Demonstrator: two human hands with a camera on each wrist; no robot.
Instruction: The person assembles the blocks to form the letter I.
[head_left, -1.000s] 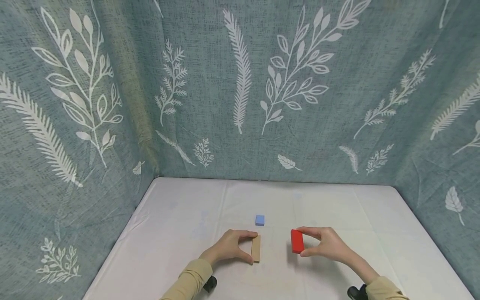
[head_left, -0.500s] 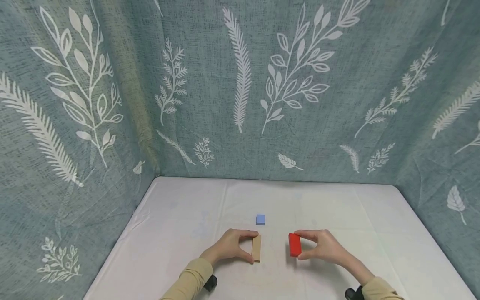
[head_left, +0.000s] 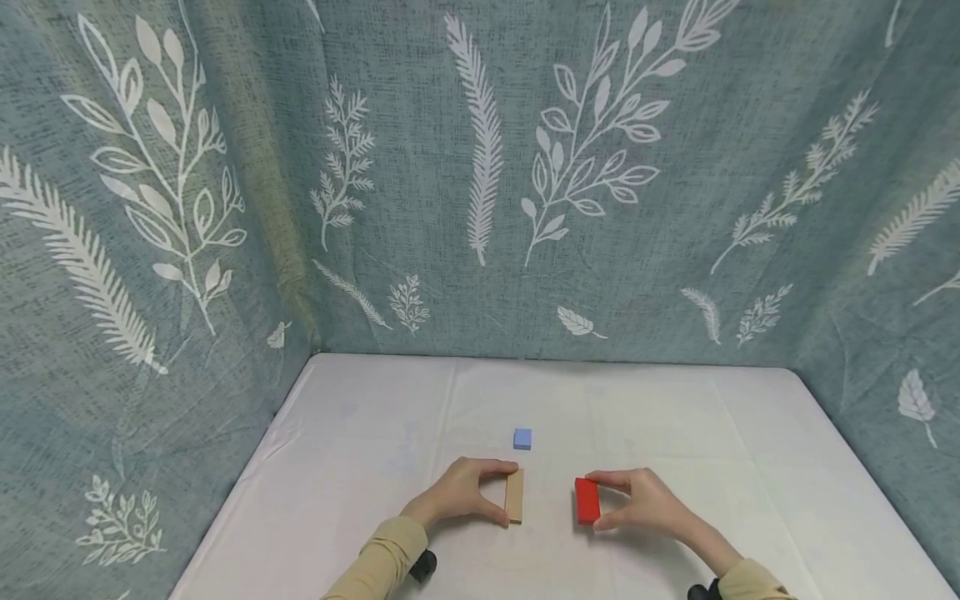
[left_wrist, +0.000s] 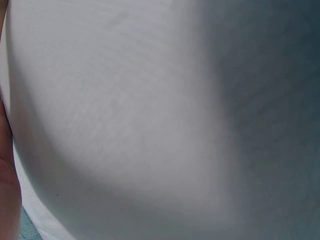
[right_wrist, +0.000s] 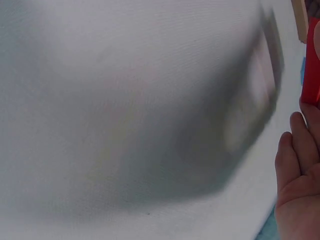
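Observation:
In the head view, my left hand (head_left: 461, 490) pinches a flat tan wooden block (head_left: 513, 497) by its two ends, thumb at the near end and fingers at the far end. To the right, a red rectangular block (head_left: 587, 501) is gripped the same way by my right hand (head_left: 643, 502), close over the white cloth. A hand-wide gap separates the two blocks. A small blue block (head_left: 522, 439) lies beyond them, untouched. The right wrist view catches the red block (right_wrist: 311, 65) at its right edge, with the palm and fingers below it.
A white cloth covers the table (head_left: 375, 400). Patterned blue-green curtains (head_left: 420, 208) hang behind it and along both sides. A black wrist device (head_left: 423, 567) sits under the left sleeve's cuff.
My right hand has come nearer and slightly to the left with the red block, which is now lower, its shadow closer beneath it. The left hand and tan block have stayed in place.

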